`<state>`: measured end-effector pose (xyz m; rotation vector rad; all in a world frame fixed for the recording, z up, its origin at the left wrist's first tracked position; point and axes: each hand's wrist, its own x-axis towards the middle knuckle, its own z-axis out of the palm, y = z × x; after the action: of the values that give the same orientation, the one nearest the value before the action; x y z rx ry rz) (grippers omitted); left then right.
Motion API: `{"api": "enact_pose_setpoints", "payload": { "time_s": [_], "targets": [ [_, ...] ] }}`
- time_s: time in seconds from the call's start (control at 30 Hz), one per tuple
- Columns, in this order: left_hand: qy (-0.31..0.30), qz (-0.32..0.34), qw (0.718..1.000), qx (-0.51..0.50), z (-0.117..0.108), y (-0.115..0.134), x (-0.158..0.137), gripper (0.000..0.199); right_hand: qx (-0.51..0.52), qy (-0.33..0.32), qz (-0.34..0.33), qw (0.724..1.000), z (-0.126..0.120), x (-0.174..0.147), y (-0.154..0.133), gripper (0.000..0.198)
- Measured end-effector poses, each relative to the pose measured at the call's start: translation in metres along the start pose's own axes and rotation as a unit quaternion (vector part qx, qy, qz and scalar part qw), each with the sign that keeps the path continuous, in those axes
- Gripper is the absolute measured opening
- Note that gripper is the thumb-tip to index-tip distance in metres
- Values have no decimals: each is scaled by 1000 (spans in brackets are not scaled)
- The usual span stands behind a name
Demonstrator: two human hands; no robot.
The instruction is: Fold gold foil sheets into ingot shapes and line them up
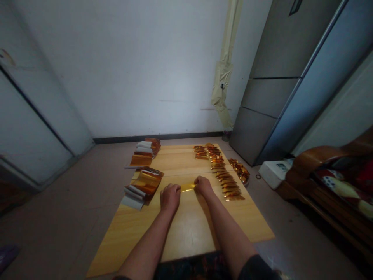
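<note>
A strip of shiny gold foil paper (188, 188) stretches between my two hands, low over the middle of the wooden board. My left hand (170, 197) is closed on its left end. At the right end, the fingers of my right hand (203, 185) pinch it. Left of my left hand lies a loose pile of gold foil sheets (148, 181) with grey-white backs. Beyond it sits a second pile of foil sheets (142, 158). To the right of my right hand, folded gold foil pieces (227, 181) overlap in a long row.
The wooden board (186, 237) spans the space before me. A container heaped with gold pieces (240, 170) stands past its right edge. A white box (274, 173), a wooden bench (329, 155) and a grey refrigerator (262, 101) are at the right. The wall (145, 70) rises behind.
</note>
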<state>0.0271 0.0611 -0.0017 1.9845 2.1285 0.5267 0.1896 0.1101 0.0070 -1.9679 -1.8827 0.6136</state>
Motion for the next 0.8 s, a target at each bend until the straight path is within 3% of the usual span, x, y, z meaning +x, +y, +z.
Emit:
{"api": "enact_pose_setpoints", "payload": {
  "time_s": [0.27, 0.37, 0.5, 0.63, 0.8],
  "targets": [
    [6, 2, 1000, -10, 1, 0, -1, 22, 44, 55, 18, 997, -10, -3, 13, 32],
    [12, 4, 1000, -10, 1, 0, -2, 22, 131, 71, -37, 988, -7, -2, 2, 33],
    [12, 5, 1000, -12, 1, -1, -2, 23, 183, -22, -117, 976, 8, -1, -21, 27],
    [-3, 4, 1000, -17, 0, -2, 1, 22, 77, -72, -95, 990, 20, -1, -30, 22],
    [1, 13, 1000, -27, -1, -9, 4, 24, 41, -82, -83, 992, 20, 0, -29, 23]
  ]
}}
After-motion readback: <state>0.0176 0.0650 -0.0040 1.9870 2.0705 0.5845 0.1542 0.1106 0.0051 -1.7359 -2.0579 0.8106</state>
